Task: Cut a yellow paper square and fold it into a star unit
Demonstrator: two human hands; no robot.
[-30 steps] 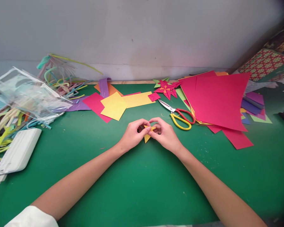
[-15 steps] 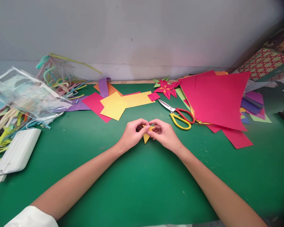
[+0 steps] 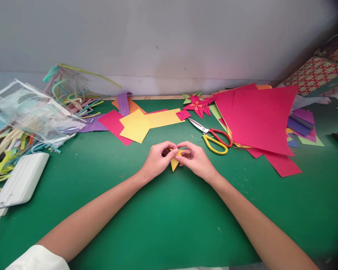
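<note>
A small folded piece of yellow paper [image 3: 174,164] is pinched between both hands over the green table, one point of it facing down toward me. My left hand [image 3: 160,159] grips its left side with thumb and fingertips. From the right, my right hand [image 3: 196,160] closes on the same piece, the thumbs nearly meeting over it. Fingers cover much of the paper's upper part. Beyond the hands lie flat yellow paper pieces [image 3: 138,125], a small folded red paper [image 3: 183,115] and scissors [image 3: 211,137] with one red and one yellow handle.
Folded red and green paper stars [image 3: 197,105] lie by the wall. Large red sheets [image 3: 259,116] are stacked at right. To the left are a clear plastic bag [image 3: 30,108], colourful pipe cleaners [image 3: 5,157] and a white power bank [image 3: 22,180] with a cable.
Almost nothing differs. Both hands keep their pinch on the folded yellow paper, and its lower point sits very slightly lower.
</note>
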